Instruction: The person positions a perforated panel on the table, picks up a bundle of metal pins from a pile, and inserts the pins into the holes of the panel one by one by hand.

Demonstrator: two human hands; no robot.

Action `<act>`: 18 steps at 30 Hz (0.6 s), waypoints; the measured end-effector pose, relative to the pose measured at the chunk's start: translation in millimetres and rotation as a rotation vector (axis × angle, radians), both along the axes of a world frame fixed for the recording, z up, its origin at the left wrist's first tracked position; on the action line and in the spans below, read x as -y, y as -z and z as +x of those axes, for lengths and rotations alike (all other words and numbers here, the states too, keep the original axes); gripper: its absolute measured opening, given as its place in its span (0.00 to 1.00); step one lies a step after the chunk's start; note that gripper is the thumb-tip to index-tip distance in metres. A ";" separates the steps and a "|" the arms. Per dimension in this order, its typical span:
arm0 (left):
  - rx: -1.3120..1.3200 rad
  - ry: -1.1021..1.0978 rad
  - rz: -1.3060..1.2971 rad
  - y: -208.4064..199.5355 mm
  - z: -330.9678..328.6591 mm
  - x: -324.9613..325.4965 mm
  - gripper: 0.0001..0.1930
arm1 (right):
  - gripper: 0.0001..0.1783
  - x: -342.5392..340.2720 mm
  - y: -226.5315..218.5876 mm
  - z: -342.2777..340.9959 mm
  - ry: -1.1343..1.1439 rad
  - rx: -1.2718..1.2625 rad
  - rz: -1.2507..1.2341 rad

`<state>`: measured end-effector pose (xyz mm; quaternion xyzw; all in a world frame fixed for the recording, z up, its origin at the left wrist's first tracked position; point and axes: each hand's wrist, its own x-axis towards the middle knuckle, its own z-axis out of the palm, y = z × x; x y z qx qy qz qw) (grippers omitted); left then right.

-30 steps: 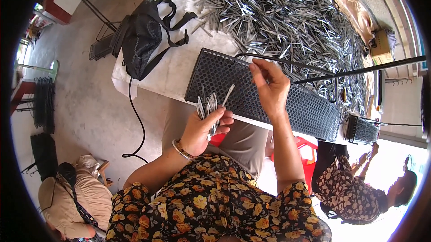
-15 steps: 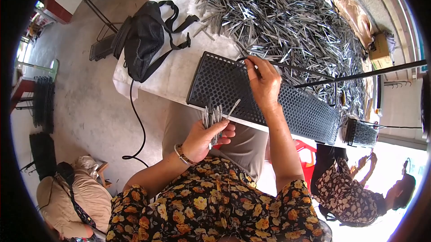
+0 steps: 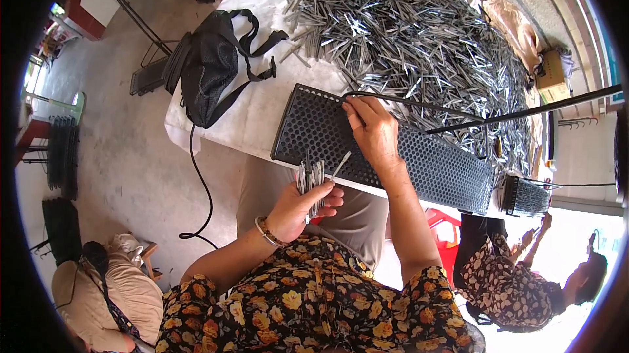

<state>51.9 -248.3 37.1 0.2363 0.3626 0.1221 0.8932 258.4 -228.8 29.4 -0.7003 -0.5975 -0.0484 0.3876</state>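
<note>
My left hand [image 3: 298, 205] is closed round a bundle of thin grey metal strips [image 3: 310, 179], held upright before my body. One single strip [image 3: 341, 165] juts out from the thumb, slanting up to the right. My right hand [image 3: 375, 131] is over a long black rack panel [image 3: 432, 161] full of round holes, lying along the table's near edge. Its fingertips are bent together at the panel's far edge, close to a black rod; whatever they pinch is too small to make out. Behind the panel spreads a large heap of similar strips [image 3: 406, 32].
A black bag [image 3: 213, 68] with straps rests on the white-covered table [image 3: 223, 131], its cord hanging to the floor. Black rods [image 3: 524, 112] cross above the heap. One person [image 3: 517, 274] is at the right, another [image 3: 111, 287] at lower left. A red stool [image 3: 447, 232] stands below.
My right hand has shifted slightly left and down along the panel's far edge, away from the rod. My left hand keeps the bundle at nearly the same place.
</note>
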 end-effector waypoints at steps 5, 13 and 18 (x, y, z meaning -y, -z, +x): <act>0.002 0.007 0.005 -1.3 1.2 -2.6 0.13 | 0.12 10.5 -29.3 -1.2 0.017 -0.577 -0.127; -0.021 0.029 -0.023 -1.0 2.2 0.1 0.12 | 0.31 4.4 -209.1 35.6 -0.944 -0.989 0.446; -0.027 0.047 -0.008 0.1 5.1 3.5 0.11 | 0.30 13.4 -194.8 41.4 -0.887 -0.996 0.472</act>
